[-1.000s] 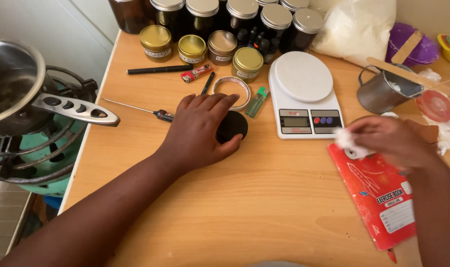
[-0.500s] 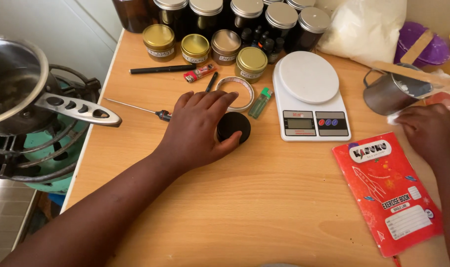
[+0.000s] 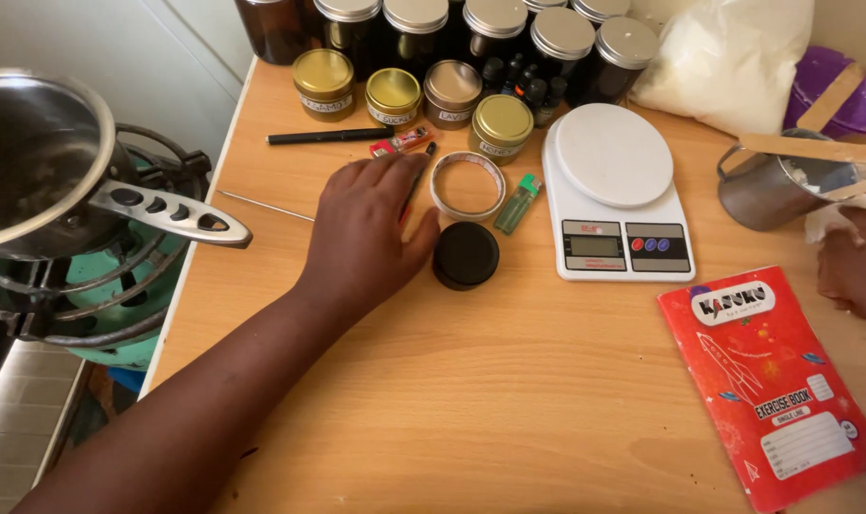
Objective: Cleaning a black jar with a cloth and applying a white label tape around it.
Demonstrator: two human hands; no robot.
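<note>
The left hand [image 3: 366,233] lies flat on the light wooden desk [image 3: 509,381], its fingers [image 3: 385,176] spread loosely and holding nothing, with the thumb just beside the round black lidded tin [image 3: 465,255]. That tin sits on the desk just left of the white digital kitchen scale [image 3: 619,195], and the other things can be placed from the scale. Between the tin and the scale's round platform lie a roll of pale tape [image 3: 466,186] and a small green lighter [image 3: 519,202]. Further left of the scale, partly under the left hand, are a red lighter [image 3: 403,143] and a thin metal probe [image 3: 262,205]. Behind the scale stand gold-lidded tins [image 3: 501,126] and dark glass jars with silver lids [image 3: 561,38]. To the scale's right stands a grey metal cup [image 3: 771,188], and a red exercise book [image 3: 771,376] lies in front. The right hand [image 3: 856,266], at the picture's right edge beyond the scale, is curled around a crumpled white tissue [image 3: 833,217].
</note>
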